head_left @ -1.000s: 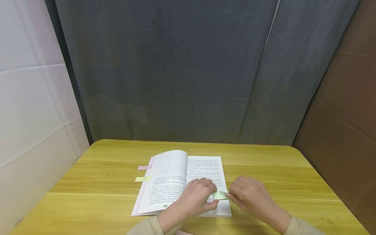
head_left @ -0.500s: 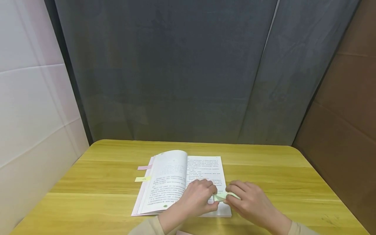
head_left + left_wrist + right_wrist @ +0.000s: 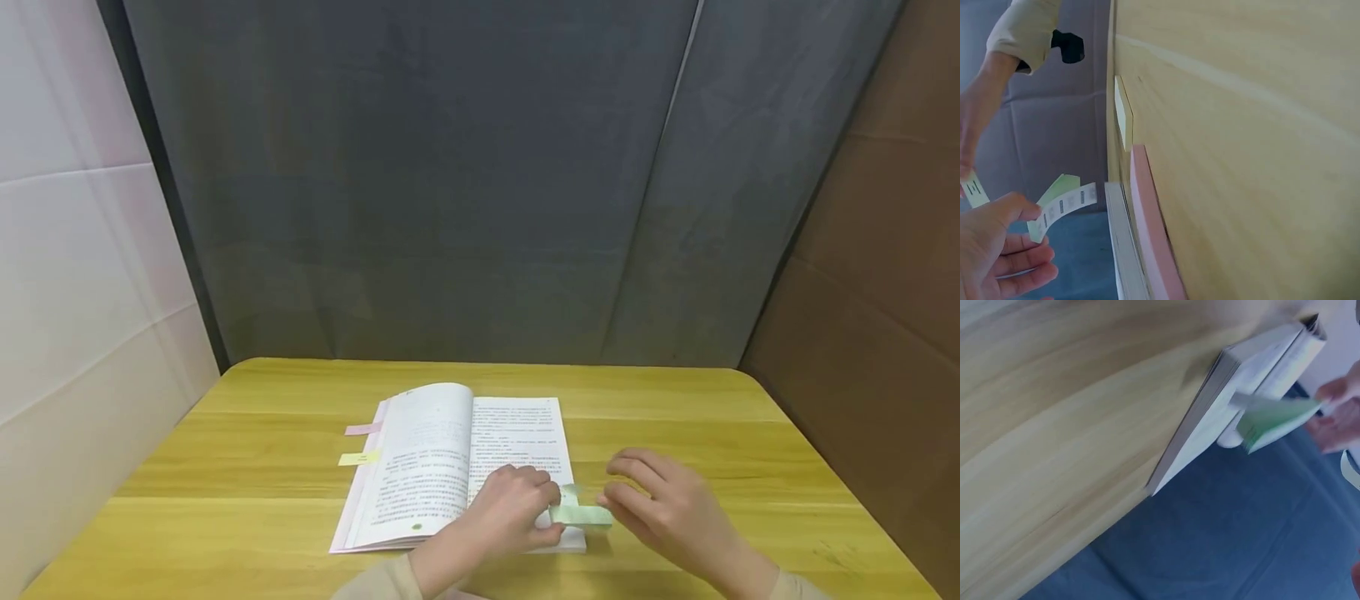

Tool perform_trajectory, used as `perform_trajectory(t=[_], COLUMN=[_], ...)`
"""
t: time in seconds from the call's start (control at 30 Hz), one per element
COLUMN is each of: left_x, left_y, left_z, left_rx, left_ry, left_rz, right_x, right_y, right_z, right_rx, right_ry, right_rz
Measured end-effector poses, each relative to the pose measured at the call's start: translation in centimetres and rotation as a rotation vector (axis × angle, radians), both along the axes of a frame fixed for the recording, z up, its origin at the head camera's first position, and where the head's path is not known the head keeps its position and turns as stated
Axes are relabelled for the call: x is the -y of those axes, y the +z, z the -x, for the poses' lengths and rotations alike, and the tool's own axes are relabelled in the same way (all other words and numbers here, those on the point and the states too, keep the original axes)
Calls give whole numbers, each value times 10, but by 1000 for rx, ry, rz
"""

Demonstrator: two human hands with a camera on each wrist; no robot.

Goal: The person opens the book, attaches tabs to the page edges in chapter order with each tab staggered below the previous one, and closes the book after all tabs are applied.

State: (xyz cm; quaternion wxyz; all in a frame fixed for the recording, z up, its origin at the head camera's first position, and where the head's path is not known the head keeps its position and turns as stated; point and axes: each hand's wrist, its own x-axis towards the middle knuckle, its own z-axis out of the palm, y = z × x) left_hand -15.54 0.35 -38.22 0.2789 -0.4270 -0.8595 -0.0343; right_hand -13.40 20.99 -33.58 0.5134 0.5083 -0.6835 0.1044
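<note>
My left hand [image 3: 517,510] pinches a pad of green sticky notes [image 3: 585,517] by its left end, over the lower right page of an open book [image 3: 517,425]. A paler strip with printed marks [image 3: 1071,205] curls from the pad in the left wrist view. To the right of the pad, my right hand [image 3: 671,512] is apart from it. Between its fingertips it pinches a small pale green sticky note [image 3: 974,189] with dark marks, best seen in the left wrist view. In the right wrist view the pad is blurred.
Pink [image 3: 363,429] and yellow [image 3: 358,458] sticky tabs stick out from the book's left edge. A pink pad [image 3: 1152,225] and a pale yellow pad [image 3: 1124,115] lie on the wooden table [image 3: 262,433] near its front edge.
My right hand has moved right, away from the green pad, with a small sticky note between its fingertips. The pad's free end now shows past the book's edge. The view has shifted slightly.
</note>
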Motion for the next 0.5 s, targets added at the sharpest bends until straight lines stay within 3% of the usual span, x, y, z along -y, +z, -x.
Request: perform_trajectory(t=[0.33,0.5], left_x=[-33,-52], left_y=[-3,-5], left_z=[-14,-24], left_rx=[-14,31], left_ry=[-79,-97], left_rz=[103,200], right_x=[-29,-37], right_y=[7,2], right_z=[10,16], right_rx=[22,62], right_ry=[-96,-137], right_rz=[68,68])
